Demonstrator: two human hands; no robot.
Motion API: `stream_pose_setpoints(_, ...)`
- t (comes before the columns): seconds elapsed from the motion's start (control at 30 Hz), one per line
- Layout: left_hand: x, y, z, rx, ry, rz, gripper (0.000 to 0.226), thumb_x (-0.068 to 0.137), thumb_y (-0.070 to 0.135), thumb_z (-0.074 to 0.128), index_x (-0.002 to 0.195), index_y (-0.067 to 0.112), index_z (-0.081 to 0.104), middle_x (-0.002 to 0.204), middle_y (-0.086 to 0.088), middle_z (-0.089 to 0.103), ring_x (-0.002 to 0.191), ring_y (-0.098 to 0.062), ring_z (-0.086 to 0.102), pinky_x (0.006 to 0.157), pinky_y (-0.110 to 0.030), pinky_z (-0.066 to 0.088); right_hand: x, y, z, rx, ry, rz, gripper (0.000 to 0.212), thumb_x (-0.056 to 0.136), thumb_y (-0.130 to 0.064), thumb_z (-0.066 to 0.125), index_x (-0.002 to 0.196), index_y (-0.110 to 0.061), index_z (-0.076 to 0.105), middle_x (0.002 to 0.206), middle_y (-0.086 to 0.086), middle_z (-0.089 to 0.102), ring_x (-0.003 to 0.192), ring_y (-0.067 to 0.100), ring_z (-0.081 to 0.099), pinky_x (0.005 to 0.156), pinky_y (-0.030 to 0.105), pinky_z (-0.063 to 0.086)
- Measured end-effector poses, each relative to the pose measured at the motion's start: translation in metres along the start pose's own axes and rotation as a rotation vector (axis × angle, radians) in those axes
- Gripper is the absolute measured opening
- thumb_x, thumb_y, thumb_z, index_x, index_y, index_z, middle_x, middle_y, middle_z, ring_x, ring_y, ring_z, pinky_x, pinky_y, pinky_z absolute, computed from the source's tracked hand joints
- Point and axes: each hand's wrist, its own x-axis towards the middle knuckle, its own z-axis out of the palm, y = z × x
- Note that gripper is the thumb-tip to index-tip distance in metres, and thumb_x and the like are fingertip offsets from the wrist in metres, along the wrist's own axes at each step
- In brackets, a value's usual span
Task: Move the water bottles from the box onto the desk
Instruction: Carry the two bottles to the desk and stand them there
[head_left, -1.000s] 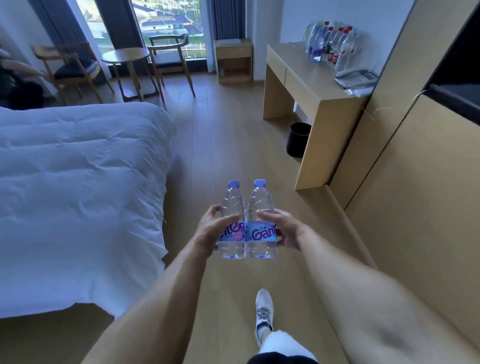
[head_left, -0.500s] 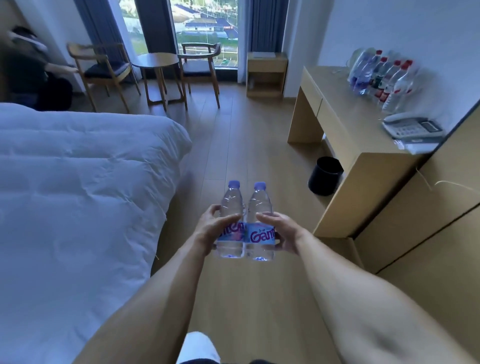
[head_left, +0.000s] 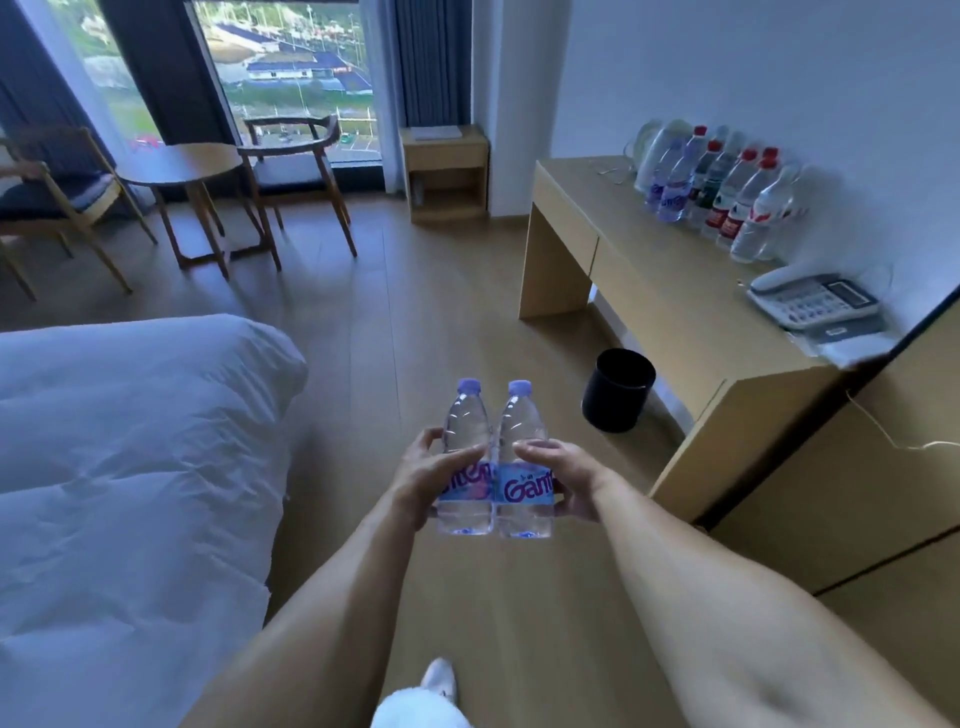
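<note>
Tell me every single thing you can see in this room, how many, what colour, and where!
held water bottles: two, clear with purple caps and blue labels, upright side by side between the hands
desk: one, light wood, right, against the wall
bottles on the desk: a row, exact count unclear, clear with red or purple caps, along the wall
telephone: one, white and grey, near end of the desk
bin: one, black, on the floor by the desk
bed: one, white, left
round table: one, wood, by the window
chairs: two, wood, either side of the table
small cabinet: one, light wood, beside the curtain
left hand: grips the left bottle
right hand: grips the right bottle
</note>
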Motion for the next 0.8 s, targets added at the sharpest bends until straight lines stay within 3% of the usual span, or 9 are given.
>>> stream_pose_setpoints(0.17,0.086,0.064,-0.011,0.071,-0.073,0.026,0.038,0.078,0.027,0.085,0.102,0.034,0.056,0.086,-0.009,0.075,0.063,-0.016,0.072,0.051,-0.032,0.057,0.056,-0.064,-0.002,0.059,0.086,-0.008,0.029,0.082,-0.038,0.077,0.106,-0.027,0.066,0.093,0.002,0.073,0.082,0.021,0.069,0.077,0.040,0.054)
stream_pose_setpoints(0.27,0.130,0.094,-0.008,0.108,-0.139,0.036,0.046,0.075,0.028,0.087,0.110,0.034,0.057,0.094,-0.011,0.075,0.076,-0.023,0.075,0.059,-0.040,0.060,0.085,-0.091,-0.012,0.108,0.120,-0.021,0.022,0.081,-0.038,0.078,0.098,-0.027,0.069,0.086,0.002,0.074,0.081,0.023,0.070,0.074,0.039,0.054)
stream_pose_setpoints(0.4,0.185,0.129,0.005,0.149,-0.196,0.050,0.054,0.074,0.026,0.087,0.117,0.030,0.055,0.102,-0.015,0.073,0.086,-0.029,0.075,0.072,-0.054,0.061,0.120,-0.124,-0.030,0.152,0.154,-0.035,0.026,0.080,-0.035,0.079,0.100,-0.024,0.066,0.085,0.002,0.074,0.079,0.022,0.070,0.063,0.034,0.054)
stream_pose_setpoints(0.53,0.240,0.159,0.026,0.162,-0.215,0.063,0.051,0.072,0.021,0.088,0.109,0.033,0.055,0.104,-0.016,0.072,0.090,-0.031,0.074,0.076,-0.061,0.059,0.167,-0.150,-0.059,0.207,0.194,-0.077,0.042,0.081,-0.030,0.080,0.116,-0.017,0.061,0.103,0.009,0.072,0.089,0.025,0.069,0.063,0.034,0.054)
stream_pose_setpoints(0.6,0.269,0.175,0.038,0.172,-0.218,0.079,0.051,0.072,0.020,0.088,0.109,0.033,0.056,0.105,-0.016,0.071,0.089,-0.031,0.074,0.071,-0.057,0.061,0.193,-0.165,-0.076,0.220,0.203,-0.097,0.047,0.078,-0.031,0.081,0.117,-0.017,0.061,0.106,0.009,0.071,0.091,0.024,0.070,0.066,0.035,0.054)
stream_pose_setpoints(0.7,0.319,0.202,0.058,0.192,-0.220,0.113,0.057,0.070,0.019,0.089,0.115,0.030,0.057,0.107,-0.016,0.071,0.085,-0.029,0.075,0.059,-0.040,0.060,0.236,-0.194,-0.102,0.216,0.206,-0.135,0.049,0.073,-0.035,0.083,0.114,-0.018,0.062,0.103,0.005,0.073,0.086,0.019,0.072,0.064,0.031,0.054)
stream_pose_setpoints(0.8,0.371,0.234,0.081,0.205,-0.216,0.138,0.056,0.068,0.019,0.090,0.112,0.032,0.057,0.106,-0.016,0.071,0.082,-0.027,0.075,0.058,-0.037,0.058,0.280,-0.229,-0.134,0.219,0.216,-0.179,0.061,0.065,-0.039,0.085,0.116,-0.015,0.060,0.105,0.007,0.072,0.088,0.020,0.071,0.065,0.030,0.054)
